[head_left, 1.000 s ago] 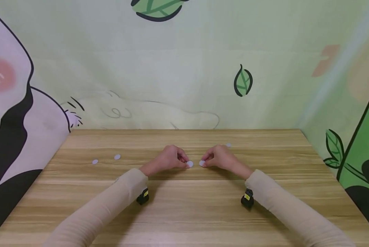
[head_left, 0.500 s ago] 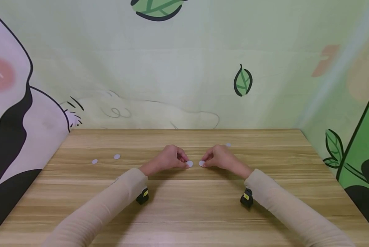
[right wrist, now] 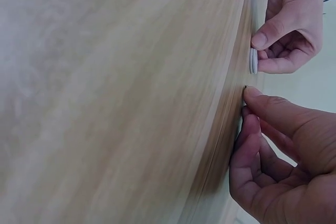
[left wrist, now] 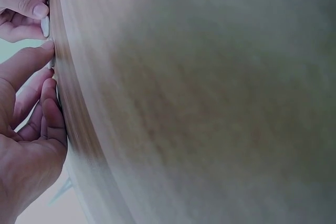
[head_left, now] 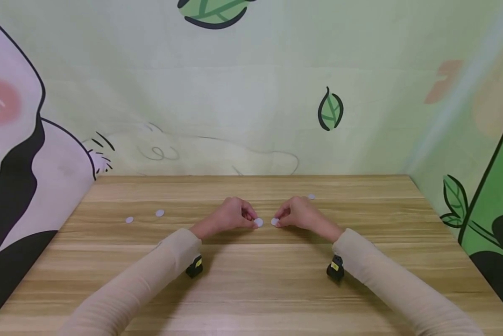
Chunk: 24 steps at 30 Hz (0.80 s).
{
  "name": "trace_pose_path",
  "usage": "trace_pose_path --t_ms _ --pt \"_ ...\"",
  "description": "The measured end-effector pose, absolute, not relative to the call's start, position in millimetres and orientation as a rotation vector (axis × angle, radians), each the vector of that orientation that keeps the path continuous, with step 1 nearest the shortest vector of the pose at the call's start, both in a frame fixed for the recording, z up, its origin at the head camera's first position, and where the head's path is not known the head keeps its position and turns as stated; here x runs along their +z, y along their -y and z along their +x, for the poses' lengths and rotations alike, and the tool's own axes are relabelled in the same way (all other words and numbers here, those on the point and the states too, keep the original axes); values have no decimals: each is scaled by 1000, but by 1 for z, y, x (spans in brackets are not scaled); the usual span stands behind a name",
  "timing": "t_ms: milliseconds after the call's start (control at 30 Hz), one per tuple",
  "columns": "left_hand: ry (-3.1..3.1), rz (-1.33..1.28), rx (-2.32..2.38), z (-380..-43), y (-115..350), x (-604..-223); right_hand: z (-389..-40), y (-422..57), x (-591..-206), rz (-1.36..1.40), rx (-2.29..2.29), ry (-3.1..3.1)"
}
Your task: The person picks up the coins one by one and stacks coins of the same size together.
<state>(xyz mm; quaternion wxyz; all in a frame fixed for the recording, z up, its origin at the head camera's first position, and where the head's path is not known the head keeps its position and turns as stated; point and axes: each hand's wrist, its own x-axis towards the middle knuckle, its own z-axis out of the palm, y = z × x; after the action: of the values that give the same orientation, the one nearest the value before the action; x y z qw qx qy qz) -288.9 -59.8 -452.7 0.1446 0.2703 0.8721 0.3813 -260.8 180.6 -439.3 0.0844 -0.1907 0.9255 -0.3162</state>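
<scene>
Near the middle of the table, my left hand (head_left: 233, 215) pinches a small white round disc (head_left: 258, 222) between thumb and fingers. In the right wrist view its edge looks layered, like thin discs (right wrist: 253, 60) stacked together. Facing it, my right hand (head_left: 300, 214) pinches another white disc (head_left: 274, 221) by its edge. A small gap separates the two discs, and both are low at the tabletop. From the left wrist, the right hand's disc (left wrist: 45, 26) shows nearly edge-on, while the left hand's fingers mostly hide its own.
Two more white discs, an outer one (head_left: 129, 220) and an inner one (head_left: 160, 213), lie on the left of the wooden table (head_left: 251, 289). Another disc (head_left: 312, 197) lies behind the right hand. A printed cloth backdrop (head_left: 251, 93) stands along the table's far edge.
</scene>
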Motion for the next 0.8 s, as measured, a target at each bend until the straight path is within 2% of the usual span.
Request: trace_pose_path --t_ms 800 --pt "-2507 759 1096 -287 60 -454 -256 -179 -441 -594 -944 -2811"
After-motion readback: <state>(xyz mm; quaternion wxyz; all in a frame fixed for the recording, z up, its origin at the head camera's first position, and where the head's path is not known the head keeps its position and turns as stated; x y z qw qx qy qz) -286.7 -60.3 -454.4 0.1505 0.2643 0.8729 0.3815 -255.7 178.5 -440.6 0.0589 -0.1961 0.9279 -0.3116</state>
